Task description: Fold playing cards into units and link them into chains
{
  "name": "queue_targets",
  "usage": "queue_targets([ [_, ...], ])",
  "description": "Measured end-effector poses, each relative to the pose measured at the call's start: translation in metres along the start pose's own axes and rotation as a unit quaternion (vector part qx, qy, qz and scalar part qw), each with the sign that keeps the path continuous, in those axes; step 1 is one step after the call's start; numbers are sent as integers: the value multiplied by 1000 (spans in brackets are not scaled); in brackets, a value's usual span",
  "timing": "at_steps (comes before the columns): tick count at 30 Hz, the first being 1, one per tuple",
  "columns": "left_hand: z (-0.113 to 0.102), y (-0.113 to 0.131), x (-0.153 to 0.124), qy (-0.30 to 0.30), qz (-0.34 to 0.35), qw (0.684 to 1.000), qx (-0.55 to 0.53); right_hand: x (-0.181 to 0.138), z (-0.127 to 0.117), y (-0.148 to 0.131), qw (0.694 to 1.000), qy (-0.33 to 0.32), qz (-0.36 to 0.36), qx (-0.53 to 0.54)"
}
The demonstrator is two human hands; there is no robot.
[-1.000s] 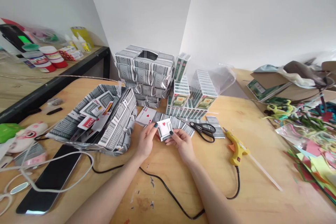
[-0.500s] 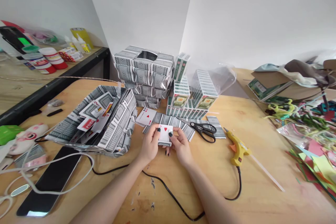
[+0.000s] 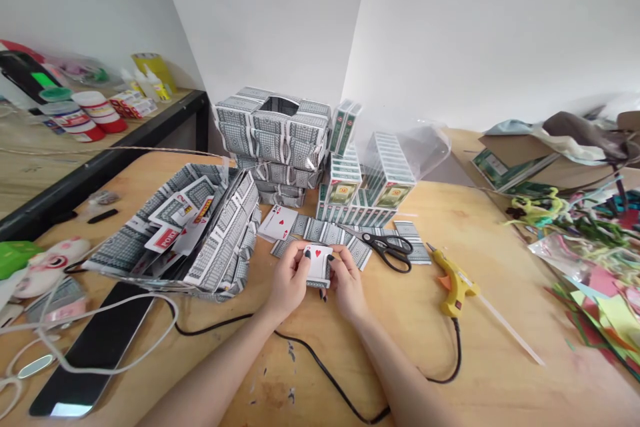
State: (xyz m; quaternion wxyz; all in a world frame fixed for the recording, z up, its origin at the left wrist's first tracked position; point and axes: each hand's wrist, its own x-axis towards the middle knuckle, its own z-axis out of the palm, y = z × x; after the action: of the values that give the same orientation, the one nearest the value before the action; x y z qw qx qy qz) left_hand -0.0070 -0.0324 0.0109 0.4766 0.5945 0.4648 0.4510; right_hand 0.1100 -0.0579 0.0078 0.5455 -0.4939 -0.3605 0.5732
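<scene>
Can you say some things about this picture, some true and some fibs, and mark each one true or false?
1. The left hand and right hand both hold a white rectangular playing card with a red heart. True.
2. The yellow plastic glue gun is in the right hand. False: it lies on the pale wooden table.
3. The black-handled metal scissors lie left of the glue gun. True.
4. The open grey-and-white patterned basket has nothing inside. False: loose cards lie in it.
5. The flat, shiny black rectangular device lies left of the left hand. True.
</scene>
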Motion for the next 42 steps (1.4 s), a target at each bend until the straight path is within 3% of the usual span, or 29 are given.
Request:
queue_targets([
  [11, 0, 2, 1, 21, 25, 998, 52, 1, -2, 0, 1000, -7, -4, 12],
  [25, 2, 0, 2, 33, 18, 999, 7, 1, -2, 2, 999, -1, -6, 45],
  [28, 1, -1, 3, 37, 11, 999, -5, 1, -3, 3, 996, -25, -1, 87],
  [33, -4, 3, 2, 21, 9, 999, -46, 0, -4, 0, 977, -129, 51, 164],
  [39, -8, 3, -3, -22, 15, 997, -74, 3, -2, 6, 963, -177, 143, 146],
  [42, -7, -1, -4, -19, 13, 999, -47, 4, -3, 9, 962, -189, 143, 133],
])
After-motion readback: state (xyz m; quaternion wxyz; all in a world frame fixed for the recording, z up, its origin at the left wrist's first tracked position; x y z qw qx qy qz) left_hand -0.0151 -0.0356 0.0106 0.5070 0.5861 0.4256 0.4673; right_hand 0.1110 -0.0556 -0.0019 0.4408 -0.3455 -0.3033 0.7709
